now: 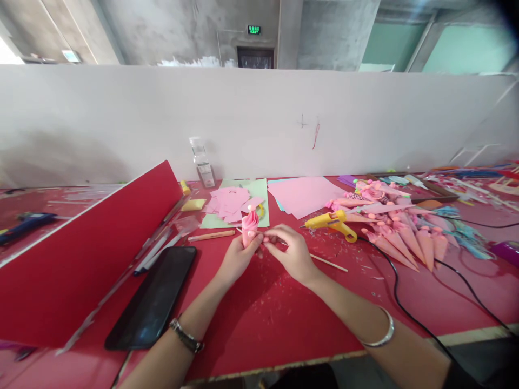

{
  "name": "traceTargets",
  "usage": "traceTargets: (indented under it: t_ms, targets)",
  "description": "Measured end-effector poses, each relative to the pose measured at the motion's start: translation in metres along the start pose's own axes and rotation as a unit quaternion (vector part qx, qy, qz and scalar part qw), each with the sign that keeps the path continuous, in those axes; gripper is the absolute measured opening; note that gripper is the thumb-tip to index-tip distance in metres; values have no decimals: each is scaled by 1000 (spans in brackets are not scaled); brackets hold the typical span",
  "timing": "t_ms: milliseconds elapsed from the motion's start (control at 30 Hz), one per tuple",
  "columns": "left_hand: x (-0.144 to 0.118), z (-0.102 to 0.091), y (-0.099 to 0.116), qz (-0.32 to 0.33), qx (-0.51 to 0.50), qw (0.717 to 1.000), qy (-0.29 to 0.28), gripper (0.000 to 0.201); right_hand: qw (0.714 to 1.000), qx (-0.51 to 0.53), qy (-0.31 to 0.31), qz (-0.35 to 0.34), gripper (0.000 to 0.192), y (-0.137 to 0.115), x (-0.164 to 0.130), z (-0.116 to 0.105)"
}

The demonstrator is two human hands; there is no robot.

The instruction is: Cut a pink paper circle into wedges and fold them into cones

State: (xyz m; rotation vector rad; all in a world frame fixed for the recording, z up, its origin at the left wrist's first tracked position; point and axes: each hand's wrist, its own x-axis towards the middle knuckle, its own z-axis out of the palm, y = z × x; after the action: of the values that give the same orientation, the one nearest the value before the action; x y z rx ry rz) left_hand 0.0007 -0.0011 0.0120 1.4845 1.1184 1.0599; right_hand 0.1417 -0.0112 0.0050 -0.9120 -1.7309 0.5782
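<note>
Red table (259, 324); left hand (237, 258), right hand (292, 253) pinch pink paper cone (249, 229).

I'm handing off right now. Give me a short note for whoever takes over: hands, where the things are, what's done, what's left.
Left hand: fingers around the pink paper cone, held upright on the red table.
Right hand: fingers pinching at the cone's side.
Yellow glue gun lies right of the hands, corded. Pink paper squares behind the cone; wooden stick under the right hand.
Done: a pile of finished cones at right.
Left: this cone seems unfinished; the exact step is unclear.
</note>
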Motion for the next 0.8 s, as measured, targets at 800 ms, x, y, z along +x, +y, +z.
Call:
traceTargets:
  t_ms: [800]
  targets:
    - [1, 0, -11, -26, -54, 998, -10, 29, 997, -47, -46, -43, 15, 1, 1, -3]
